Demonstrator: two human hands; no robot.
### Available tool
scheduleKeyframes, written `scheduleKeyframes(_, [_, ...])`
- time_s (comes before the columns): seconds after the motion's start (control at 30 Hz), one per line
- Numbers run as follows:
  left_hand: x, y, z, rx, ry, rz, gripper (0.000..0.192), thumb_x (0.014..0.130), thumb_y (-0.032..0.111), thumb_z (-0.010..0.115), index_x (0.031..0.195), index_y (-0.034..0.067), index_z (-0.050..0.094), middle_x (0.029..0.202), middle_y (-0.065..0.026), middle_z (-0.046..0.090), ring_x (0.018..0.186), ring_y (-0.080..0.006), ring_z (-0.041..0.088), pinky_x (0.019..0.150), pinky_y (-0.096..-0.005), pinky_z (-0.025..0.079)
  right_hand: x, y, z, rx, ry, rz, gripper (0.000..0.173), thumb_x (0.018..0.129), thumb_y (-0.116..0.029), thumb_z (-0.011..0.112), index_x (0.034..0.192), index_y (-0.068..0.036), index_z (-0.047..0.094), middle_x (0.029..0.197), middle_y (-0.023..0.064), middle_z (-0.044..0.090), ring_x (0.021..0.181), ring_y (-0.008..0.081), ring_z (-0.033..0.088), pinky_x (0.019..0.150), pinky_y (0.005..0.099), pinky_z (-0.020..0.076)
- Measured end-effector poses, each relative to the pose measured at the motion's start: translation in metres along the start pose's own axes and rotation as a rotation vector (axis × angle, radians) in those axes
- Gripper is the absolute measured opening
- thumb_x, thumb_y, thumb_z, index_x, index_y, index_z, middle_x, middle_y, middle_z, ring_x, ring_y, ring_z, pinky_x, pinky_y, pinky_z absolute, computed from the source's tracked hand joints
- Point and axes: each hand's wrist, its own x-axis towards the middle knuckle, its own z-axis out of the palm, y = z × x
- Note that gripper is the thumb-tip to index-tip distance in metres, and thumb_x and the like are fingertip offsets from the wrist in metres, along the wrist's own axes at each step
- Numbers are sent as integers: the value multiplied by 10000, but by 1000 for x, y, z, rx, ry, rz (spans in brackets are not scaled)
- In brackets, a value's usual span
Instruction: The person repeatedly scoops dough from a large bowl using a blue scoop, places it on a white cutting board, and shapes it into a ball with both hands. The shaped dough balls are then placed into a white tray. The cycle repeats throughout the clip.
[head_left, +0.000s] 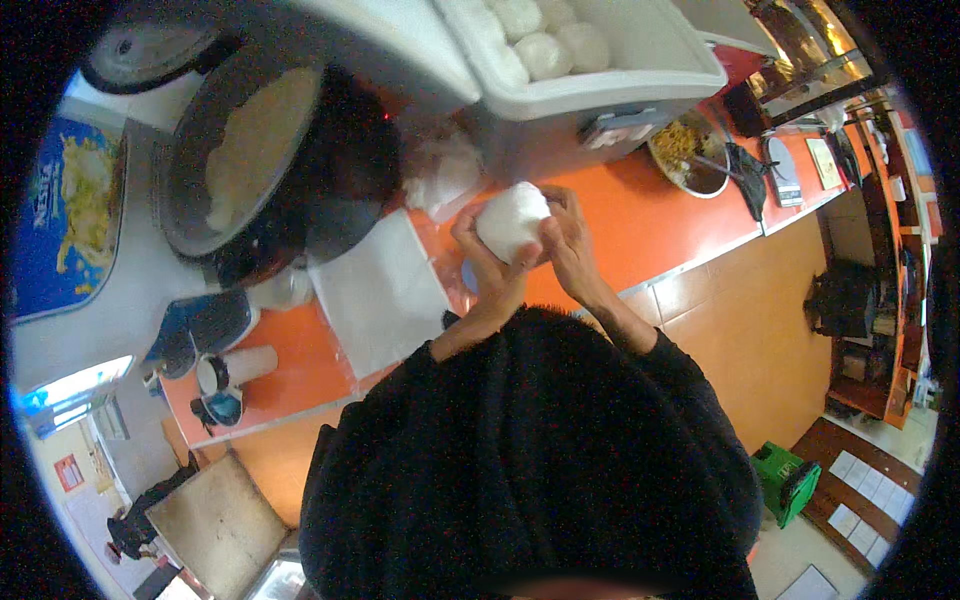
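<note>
A smooth white food ball (513, 222), seemingly of rice or dough, is cupped between both hands over the orange counter (630, 210). My left hand (489, 268) supports it from below and the left, fingers curved around its side. Against its right side rests my right hand (573, 244), thumb and fingers bent. More white balls (544, 56) lie together in a grey-white cooler box (641, 82) beyond the hands. To the left stands a large round cooker (176, 206) with a pale mass (262, 142) inside. White sheets (382, 289) lie on the counter nearby.
Right of the cooler box sits a bowl of shredded yellow-brown food (679, 150) with a utensil in it. A blue tray (37, 232) holds pale yellow food at far left. Crumpled clear plastic (446, 169) lies beside the cooker. A green bin (784, 480) stands on the floor.
</note>
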Motion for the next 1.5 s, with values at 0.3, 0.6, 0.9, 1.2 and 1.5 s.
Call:
scheduleKeyframes(0.3, [92,32,93,-342,-132,290,849,795,617,419,1351,109,26,1318,-159,214,1196,-294,279,994,-432,228,131,-106,-102,258,-274,272,588,728,-406,640,1102,26,503,961,125,604,821,154,584,722,308,479])
scheduleKeyframes(0.6, [61,9,21,-520,-719,-365,786,723,308,691,1282,61,197,1256,-138,325,1124,-256,381,940,-417,311,456,-14,-101,-287,41,202,753,648,-541,673,1101,39,511,1030,152,574,917,242,582,721,387,513])
scheduleKeyframes(0.9, [29,-68,-23,91,-606,-576,631,714,210,688,1207,61,326,1164,-132,431,1049,-262,455,873,-398,372,590,133,-97,-249,-155,91,799,751,-596,487,1220,45,401,1185,205,455,1113,310,430,887,415,372])
scheduleKeyframes(1.2, [6,-98,-39,250,-466,-610,538,701,170,683,1151,79,403,1120,-134,471,1011,-287,482,833,-406,397,571,139,-60,-855,167,-274,579,885,-431,380,1230,33,352,1158,240,454,1093,374,450,909,448,370])
scheduleKeyframes(1.5, [-38,-98,-149,1197,-226,-430,449,686,139,677,1093,129,486,1155,-130,458,1039,-323,452,788,-458,407,420,-86,-58,-1119,-28,-782,396,832,-323,537,1086,-24,487,900,213,578,841,316,576,729,394,454])
